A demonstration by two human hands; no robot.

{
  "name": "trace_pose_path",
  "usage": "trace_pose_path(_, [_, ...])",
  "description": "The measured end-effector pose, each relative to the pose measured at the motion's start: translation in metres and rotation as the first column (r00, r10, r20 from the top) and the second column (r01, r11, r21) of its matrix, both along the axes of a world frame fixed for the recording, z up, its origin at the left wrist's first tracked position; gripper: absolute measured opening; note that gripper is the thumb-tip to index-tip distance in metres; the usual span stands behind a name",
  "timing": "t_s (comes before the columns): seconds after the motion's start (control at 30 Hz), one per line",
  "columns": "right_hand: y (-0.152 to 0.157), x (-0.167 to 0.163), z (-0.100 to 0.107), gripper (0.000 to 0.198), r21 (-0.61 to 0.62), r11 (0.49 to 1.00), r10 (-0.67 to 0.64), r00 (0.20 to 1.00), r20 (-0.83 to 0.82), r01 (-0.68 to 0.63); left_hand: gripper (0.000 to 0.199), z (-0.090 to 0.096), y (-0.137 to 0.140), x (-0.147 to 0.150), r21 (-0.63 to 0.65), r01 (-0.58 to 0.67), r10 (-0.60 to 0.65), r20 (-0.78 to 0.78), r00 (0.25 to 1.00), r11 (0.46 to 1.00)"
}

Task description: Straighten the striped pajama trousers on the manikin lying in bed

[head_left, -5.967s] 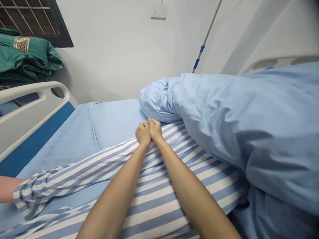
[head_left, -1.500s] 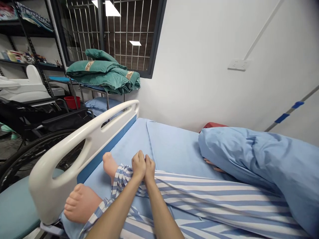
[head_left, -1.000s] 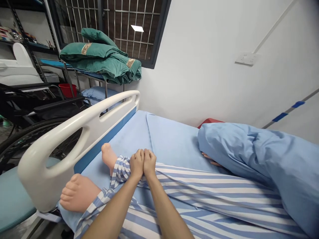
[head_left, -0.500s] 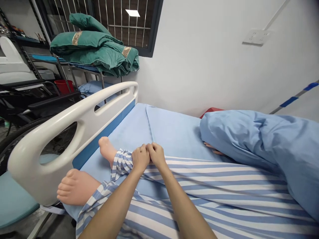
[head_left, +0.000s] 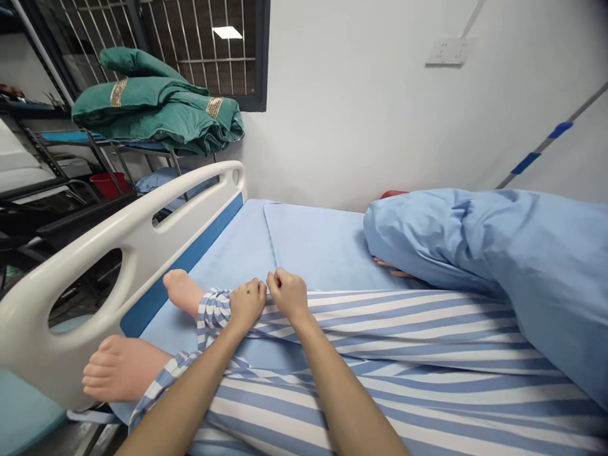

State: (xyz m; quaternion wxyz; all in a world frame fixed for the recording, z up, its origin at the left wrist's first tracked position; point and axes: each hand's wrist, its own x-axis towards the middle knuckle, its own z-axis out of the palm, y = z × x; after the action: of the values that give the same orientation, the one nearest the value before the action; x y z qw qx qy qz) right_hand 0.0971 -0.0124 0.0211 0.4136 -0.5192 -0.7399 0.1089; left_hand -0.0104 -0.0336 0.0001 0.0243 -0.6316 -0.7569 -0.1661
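Blue-and-white striped trousers (head_left: 408,316) cover the legs of a lying figure, apparently a manikin. On its farther leg, near the shin, my left hand (head_left: 248,304) is closed round the trouser cloth. Just to its right, my right hand (head_left: 289,294) makes a fist on the same trouser leg, at its far edge; the cloth inside both hands is mostly hidden. The two hands are slightly apart. To the left, the far bare foot (head_left: 183,291) and the near bare foot (head_left: 124,368) stick out of the bunched cuffs.
A cream bed end board (head_left: 142,221) rises beyond the feet. The light blue sheet (head_left: 313,237) covers the mattress. A folded blue quilt (head_left: 456,240) lies over the figure at right, with fingertips showing beneath. Green bedding (head_left: 156,107) is piled on a rack by the window.
My hands, touching before, have drawn slightly apart along the trouser leg. The whole view has shifted, so the bed and feet sit farther left.
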Motion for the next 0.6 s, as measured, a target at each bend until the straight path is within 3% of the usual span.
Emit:
trace_pose_path(0.07, [-0.001, 0.003, 0.002, 0.030, 0.028, 0.998, -0.052, 0.997, 0.057, 0.050, 0.037, -0.001, -0.001, -0.002, 0.019, -0.020, 0.020, -0.034, 0.999, 1.000])
trace_pose_path(0.2, [0.005, 0.003, -0.008, 0.028, -0.112, 0.992, -0.050, 0.996, 0.079, 0.059, 0.035, 0.000, -0.002, -0.008, 0.037, -0.033, 0.034, -0.021, 0.999, 0.999])
trace_pose_path(0.37, [0.011, 0.003, -0.013, 0.034, -0.190, 0.981, -0.048, 0.994, -0.096, 0.029, 0.033, 0.022, 0.013, -0.004, 0.066, 0.047, -0.065, 0.295, 0.953, 0.997])
trace_pose_path(0.47, [0.014, 0.008, -0.008, 0.041, -0.202, 0.978, -0.014, 0.966, -0.257, -0.040, 0.032, 0.043, 0.029, 0.014, 0.203, 0.043, -0.157, 0.587, 0.794, 0.978])
trace_pose_path(0.6, [0.019, 0.013, -0.006, 0.042, -0.206, 0.975, -0.013, 0.903, -0.430, -0.084, 0.026, 0.061, 0.049, 0.044, 0.304, -0.070, -0.247, 0.869, 0.428, 0.950])
